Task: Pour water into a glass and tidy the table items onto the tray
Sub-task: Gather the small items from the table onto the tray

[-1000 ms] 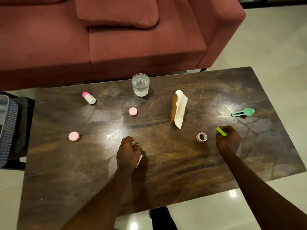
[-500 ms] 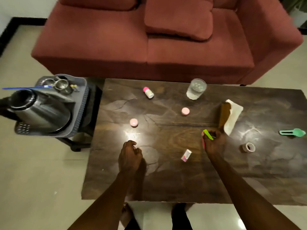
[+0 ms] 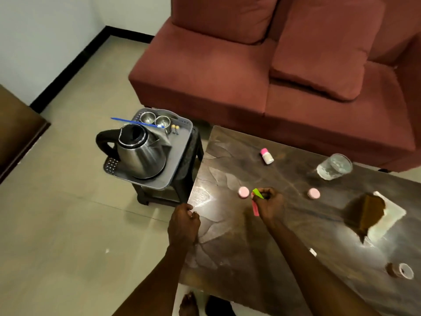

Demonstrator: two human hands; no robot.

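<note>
- Tiled floor, pale; maroon sofa at 12 o'clock; dark veined table filling the 3 to 6 o'clock quarter.
- Tray, grey, on a dark stool just beside the table's left end, at 10 o'clock from the hands. Holds: steel kettle, upright, lid open, black handle toward 9 o'clock; two small steel cups at the far edge; blue stick lying across the cups and kettle top, long axis 9 to 3 o'clock.
- Glass, clear, holding water, upright at the table's far edge, 2 o'clock from the right hand.
- Small bottle, white with pink cap, on its side, cap toward 11 o'clock.
- Two pink round lids: one just beside the right hand, one toward 3 o'clock.
- Folded paper, brown over white, at 3 o'clock.
- Tape roll at 4 o'clock.
- Right hand: fingers curled, gripping a green strip pointing to 10 o'clock and a pink strip, long axis 12 to 6 o'clock.
- Left hand: over the table's left edge, fingers curled in; whether it holds anything, cannot tell.
</note>
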